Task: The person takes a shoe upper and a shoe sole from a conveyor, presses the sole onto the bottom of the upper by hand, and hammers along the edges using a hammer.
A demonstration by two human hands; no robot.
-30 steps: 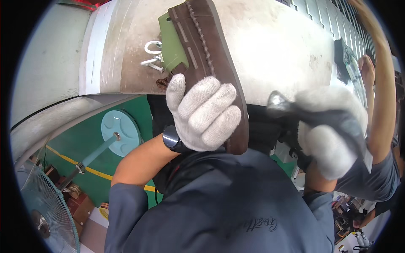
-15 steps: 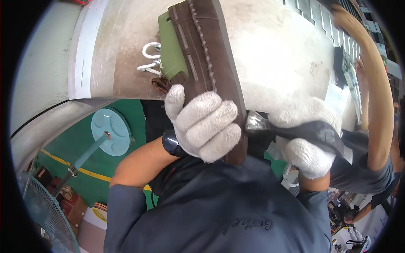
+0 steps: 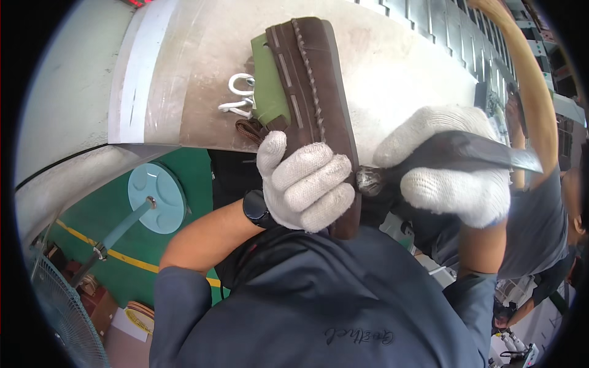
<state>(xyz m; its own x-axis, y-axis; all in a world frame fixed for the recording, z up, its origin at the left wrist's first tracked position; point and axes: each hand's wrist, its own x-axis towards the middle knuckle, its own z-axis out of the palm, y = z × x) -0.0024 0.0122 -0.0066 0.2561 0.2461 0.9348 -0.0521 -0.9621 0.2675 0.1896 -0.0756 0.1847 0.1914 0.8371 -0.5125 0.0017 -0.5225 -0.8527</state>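
A brown leather shoe (image 3: 334,80) with a stitched seam lies on its side at the front edge of the worktable, fitted over a green shoe last (image 3: 267,86). My left hand (image 3: 310,184), in a white knit glove, is curled around its near part, fingers wrapped over it. In my gloved right hand (image 3: 454,165) is a dark hammer (image 3: 435,153) with a round metal face and a flat metal end. That round face is at the sole's edge, close to my left fingertips; I cannot tell whether it touches. Brown laces (image 3: 248,130) dangle beside the last.
White curved pieces (image 3: 240,95) lie left of the last on the pale worktable (image 3: 399,67). Metal rollers (image 3: 442,30) run along the far right, where another person's arm (image 3: 531,80) reaches in. A blue fan (image 3: 61,313) and a round blue base (image 3: 156,197) stand at lower left.
My right hand has risen and shifted to the right, and the hammer has turned more level. Shoe and left hand have shifted slightly right in the picture.
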